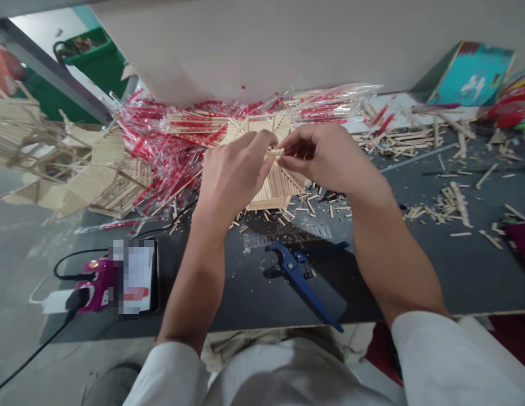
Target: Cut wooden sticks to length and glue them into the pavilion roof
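Stick model [273, 194] on the tabletop [460, 276], directly beneath both hands, partly hidden by them. Probably very light, stiff along each slat but fragile at the joints; dry wood, so hardly slippery. Best held low and from opposite sides, across several slats at once, with no pressure on any single projecting stick. Tiny stick piece [277, 152] above it, between the hands: probably brittle, fit for fingertips only.

Right hand [319, 155] nearly closed, thumb and forefinger pinched on the near end of that piece. Left hand [237, 169] curled beside its other end, thumb and forefinger close together; impossible to tell if gripping too or merely steadying.

Behind, a pale panel [287, 51] as a firm limit, with red-printed wrappers [160, 149] heaped along it and out to the left. In front, a clear plastic strip [283, 234] and a blue cutter [300, 276], handle tip at the tabletop's near edge, easily knocked. Near left, a phone [142, 282] beside a purple power strip [99, 276], cables included. Widest room to the right, past the right forearm, among scattered offcuts [452, 203].
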`<state>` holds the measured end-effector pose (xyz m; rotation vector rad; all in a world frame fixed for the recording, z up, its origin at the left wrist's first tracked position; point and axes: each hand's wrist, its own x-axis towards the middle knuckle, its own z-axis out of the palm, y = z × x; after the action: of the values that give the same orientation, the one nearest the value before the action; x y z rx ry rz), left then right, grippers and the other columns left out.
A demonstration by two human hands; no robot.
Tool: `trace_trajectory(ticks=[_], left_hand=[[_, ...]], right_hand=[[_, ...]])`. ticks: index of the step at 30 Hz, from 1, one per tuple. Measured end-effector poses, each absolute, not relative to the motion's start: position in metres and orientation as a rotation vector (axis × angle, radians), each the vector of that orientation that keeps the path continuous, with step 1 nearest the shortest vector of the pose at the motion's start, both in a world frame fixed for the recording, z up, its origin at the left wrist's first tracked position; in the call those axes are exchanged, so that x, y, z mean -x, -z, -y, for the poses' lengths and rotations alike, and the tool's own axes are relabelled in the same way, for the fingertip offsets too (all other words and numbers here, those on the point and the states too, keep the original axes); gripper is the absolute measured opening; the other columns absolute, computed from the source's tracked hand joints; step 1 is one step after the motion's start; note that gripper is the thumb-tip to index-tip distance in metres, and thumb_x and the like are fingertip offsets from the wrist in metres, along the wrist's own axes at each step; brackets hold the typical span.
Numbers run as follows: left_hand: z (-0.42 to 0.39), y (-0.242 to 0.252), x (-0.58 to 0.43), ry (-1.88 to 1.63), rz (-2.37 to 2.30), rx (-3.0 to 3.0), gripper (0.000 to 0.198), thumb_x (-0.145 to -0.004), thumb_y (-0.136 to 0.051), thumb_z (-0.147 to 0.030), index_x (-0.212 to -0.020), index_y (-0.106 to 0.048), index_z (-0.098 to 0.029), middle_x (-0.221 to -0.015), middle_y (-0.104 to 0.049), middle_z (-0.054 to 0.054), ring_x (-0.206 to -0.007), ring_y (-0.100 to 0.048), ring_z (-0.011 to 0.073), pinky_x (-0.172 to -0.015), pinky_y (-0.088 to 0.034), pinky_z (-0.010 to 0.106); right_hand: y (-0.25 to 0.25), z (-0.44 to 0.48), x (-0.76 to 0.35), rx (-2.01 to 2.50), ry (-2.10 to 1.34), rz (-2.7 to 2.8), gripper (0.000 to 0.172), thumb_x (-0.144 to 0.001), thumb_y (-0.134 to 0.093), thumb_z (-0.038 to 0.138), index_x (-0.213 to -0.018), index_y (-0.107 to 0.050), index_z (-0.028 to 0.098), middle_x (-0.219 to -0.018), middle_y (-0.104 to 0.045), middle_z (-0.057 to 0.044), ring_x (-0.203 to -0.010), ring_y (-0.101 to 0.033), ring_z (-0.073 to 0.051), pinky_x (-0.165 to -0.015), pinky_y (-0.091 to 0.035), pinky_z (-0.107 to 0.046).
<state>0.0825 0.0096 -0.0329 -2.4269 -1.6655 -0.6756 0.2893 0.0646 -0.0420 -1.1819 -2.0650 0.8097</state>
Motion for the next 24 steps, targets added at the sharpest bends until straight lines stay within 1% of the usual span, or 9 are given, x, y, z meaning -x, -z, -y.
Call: trace_trajectory(ticks=[2, 4, 7, 11, 17, 24], left_hand=[[-0.0105, 0.035, -0.0865, 0.698, 1.656, 2.439, 0.02, -0.11, -0.059, -0.034, -0.125, -0.069, -0.027, -0.112, -0.078, 0.004, -0.093, -0.071, 0.0212, -0.078, -0.049, 0.034], [-0.0122, 0.0369, -0.0886, 0.733, 1.645, 2.439, 0.021, -0.111, -0.057, -0.037, -0.123, -0.07, -0.027, -0.111, -0.078, 0.004, -0.096, -0.072, 0.0215, -0.08, -0.049, 0.033], [-0.0142, 0.0382, -0.089, 0.755, 1.635, 2.425, 0.023, -0.112, -0.056, -0.039, -0.119, -0.074, -0.026, -0.11, -0.079, 0.005, -0.095, -0.073, 0.0217, -0.077, -0.049, 0.033], [-0.015, 0.0389, -0.0884, 0.754, 1.628, 2.426, 0.026, -0.113, -0.055, -0.04, -0.114, -0.077, -0.027, -0.115, -0.079, 0.005, -0.094, -0.073, 0.0213, -0.075, -0.048, 0.035], [-0.0147, 0.0391, -0.0899, 0.785, 1.73, 2.475, 0.026, -0.112, -0.054, -0.042, -0.111, -0.076, -0.029, -0.117, -0.079, 0.005, -0.102, -0.073, 0.0229, -0.084, -0.049, 0.035], [-0.0135, 0.0372, -0.0902, 0.712, 1.735, 2.457, 0.032, -0.114, -0.048, -0.047, -0.113, -0.076, -0.031, -0.115, -0.079, 0.006, -0.096, -0.072, 0.0209, -0.081, -0.05, 0.034]], right_hand=[[0.0451, -0.0673, -0.2913, 1.161, -0.825, 2.06, 0.011, -0.088, -0.081, 0.027, -0.096, -0.078, 0.02, -0.084, -0.077, -0.005, -0.078, -0.069, -0.022, -0.072, -0.056, -0.039], [0.047, -0.069, -0.2935, 1.145, -0.842, 2.048, 0.012, -0.087, -0.081, 0.029, -0.096, -0.079, 0.021, -0.086, -0.078, -0.005, -0.079, -0.07, -0.022, -0.073, -0.057, -0.04], [0.0458, -0.0688, -0.2954, 1.165, -0.904, 2.025, 0.016, -0.088, -0.083, 0.034, -0.097, -0.079, 0.022, -0.091, -0.08, -0.007, -0.083, -0.072, -0.024, -0.076, -0.06, -0.042], [0.0413, -0.0669, -0.2948, 1.177, -0.95, 2.025, 0.019, -0.088, -0.085, 0.04, -0.096, -0.079, 0.023, -0.091, -0.079, -0.007, -0.083, -0.072, -0.024, -0.076, -0.06, -0.042], [0.0373, -0.0662, -0.2944, 1.154, -0.984, 2.036, 0.016, -0.088, -0.087, 0.036, -0.092, -0.079, 0.023, -0.087, -0.077, -0.006, -0.079, -0.07, -0.023, -0.075, -0.057, -0.041], [0.0402, -0.0655, -0.2943, 1.117, -1.029, 1.979, 0.014, -0.088, -0.088, 0.035, -0.093, -0.079, 0.024, -0.091, -0.079, -0.005, -0.084, -0.072, -0.024, -0.077, -0.061, -0.042]])
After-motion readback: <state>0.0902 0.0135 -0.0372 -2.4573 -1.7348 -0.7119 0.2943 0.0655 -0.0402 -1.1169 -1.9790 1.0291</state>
